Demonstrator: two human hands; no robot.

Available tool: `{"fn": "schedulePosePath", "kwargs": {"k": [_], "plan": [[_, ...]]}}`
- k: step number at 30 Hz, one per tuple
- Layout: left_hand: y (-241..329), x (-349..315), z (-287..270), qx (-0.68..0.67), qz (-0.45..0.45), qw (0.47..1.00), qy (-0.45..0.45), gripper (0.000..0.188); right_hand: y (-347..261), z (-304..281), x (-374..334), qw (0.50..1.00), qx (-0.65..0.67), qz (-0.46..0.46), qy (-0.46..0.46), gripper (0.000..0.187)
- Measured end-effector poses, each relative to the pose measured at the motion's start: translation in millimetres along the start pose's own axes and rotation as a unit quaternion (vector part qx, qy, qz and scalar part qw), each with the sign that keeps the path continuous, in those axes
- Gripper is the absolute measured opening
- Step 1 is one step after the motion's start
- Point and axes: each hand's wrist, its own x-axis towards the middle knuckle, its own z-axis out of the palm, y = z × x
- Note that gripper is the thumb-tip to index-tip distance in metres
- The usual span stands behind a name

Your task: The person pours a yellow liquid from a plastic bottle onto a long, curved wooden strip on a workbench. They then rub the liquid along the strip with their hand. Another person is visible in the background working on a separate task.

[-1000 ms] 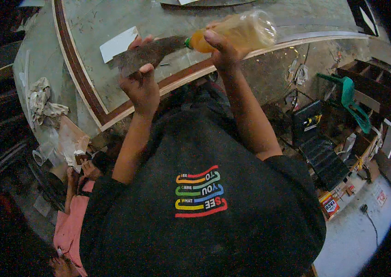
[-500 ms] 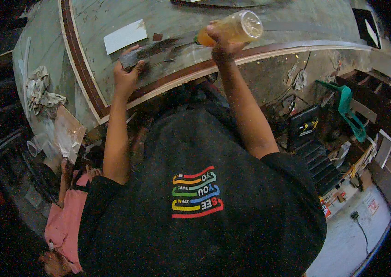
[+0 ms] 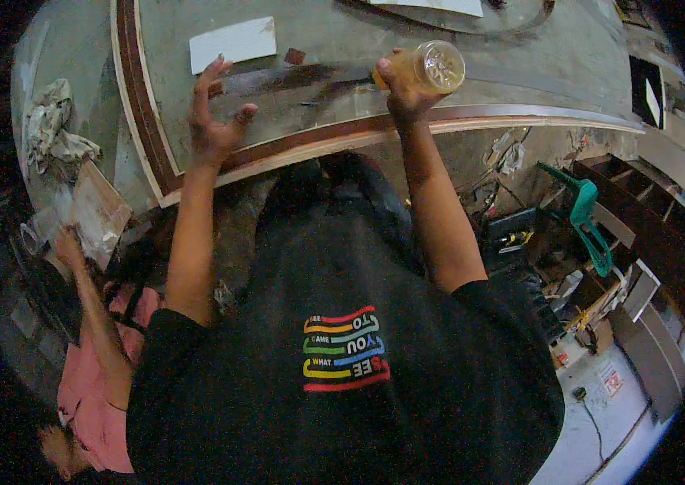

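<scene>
My right hand [image 3: 409, 90] is closed round a clear plastic bottle [image 3: 442, 68] of yellow-orange liquid. The bottle is tilted, base up to the right and neck low to the left. My left hand [image 3: 217, 121] is empty, fingers and thumb spread, just above the near left part of the large greenish-grey panel [image 3: 342, 44]. Beneath and beyond that hand lies the dark end of a long grey strip [image 3: 278, 78] running across the panel behind the bottle. Near my left fingers are a white rectangular piece [image 3: 233, 45] and a small brown square [image 3: 295, 56].
A brown band with pale edging [image 3: 310, 134] borders the panel. At left lie a crumpled cloth [image 3: 56, 129] and a flat board [image 3: 100, 212], with a co-worker in a pink shirt [image 3: 100, 380] close by. Right are a green plastic frame [image 3: 586, 210] and dark wooden shelving [image 3: 633, 190].
My left hand has let go of the grey strip's end and spread its fingers. The bottle, still in my right hand, has shifted slightly lower. The co-worker's arm has reached outward.
</scene>
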Motion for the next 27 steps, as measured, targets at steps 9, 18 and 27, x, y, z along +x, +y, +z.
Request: {"fn": "schedulePosePath", "kwargs": {"k": [9, 18, 27], "plan": [[-13.1, 11.0, -9.2, 0.078, 0.021, 0.981, -0.174, 0.054, -24.8, -23.7, 9.8, 0.957, 0.197, 0.202, -0.064, 0.055], [-29.1, 10.6, 0.8, 0.11, 0.021, 0.985, -0.133, 0.052, -47.1, -3.9, 30.2, 0.924, 0.355, 0.132, -0.05, 0.041], [-42.5, 7.5, 13.4, 0.067, 0.019, 0.99, -0.123, 0.058, -40.4, 50.2, 0.1, 0.952, 0.058, -0.098, -0.285, 0.061]]}}
